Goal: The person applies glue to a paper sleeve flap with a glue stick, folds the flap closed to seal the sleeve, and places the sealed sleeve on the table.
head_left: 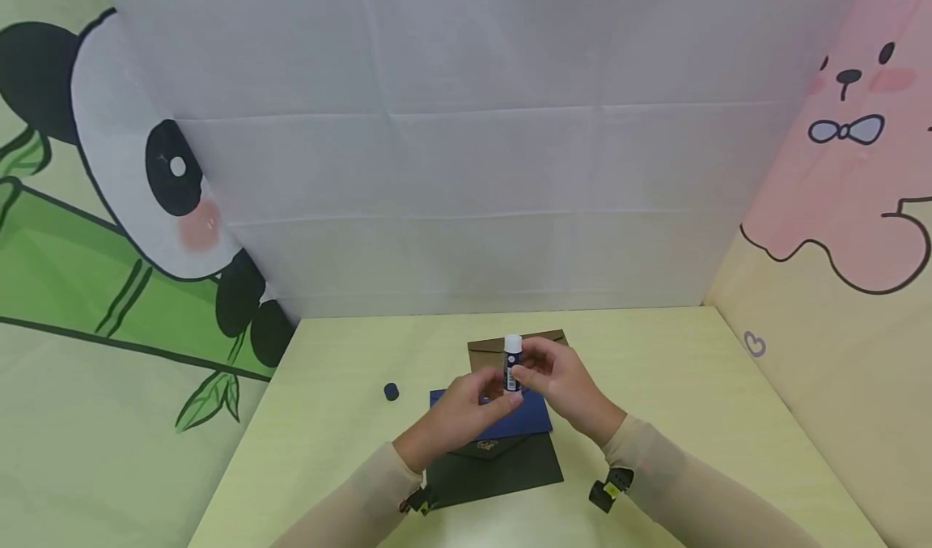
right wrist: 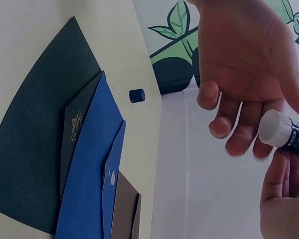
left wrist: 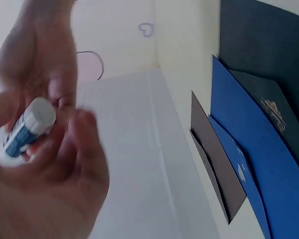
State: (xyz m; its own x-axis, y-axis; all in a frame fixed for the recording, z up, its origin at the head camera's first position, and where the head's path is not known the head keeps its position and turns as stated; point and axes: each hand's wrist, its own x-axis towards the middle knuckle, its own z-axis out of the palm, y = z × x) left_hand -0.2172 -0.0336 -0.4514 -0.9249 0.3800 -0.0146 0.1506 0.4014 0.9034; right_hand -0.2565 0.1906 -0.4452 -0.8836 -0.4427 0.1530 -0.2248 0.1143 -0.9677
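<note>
A glue stick [head_left: 513, 363] with a dark blue labelled body and a white end is held upright above the envelopes. My right hand [head_left: 571, 386] pinches its body between thumb and fingers. Close beside its lower part is my left hand [head_left: 466, 409], fingers loosely bent and spread in the right wrist view; whether they touch the stick is hard to tell. A dark blue cap [head_left: 391, 392] lies on the table to the left. Below the hands, a blue envelope [head_left: 513, 423] overlaps a black envelope [head_left: 495, 475] and a brown envelope [head_left: 484, 358].
The pale yellow table [head_left: 677, 386] ends at a white cloth backdrop [head_left: 451, 167]. A panda print [head_left: 138, 176] covers the left wall, and a pink bear print [head_left: 852, 176] the right wall.
</note>
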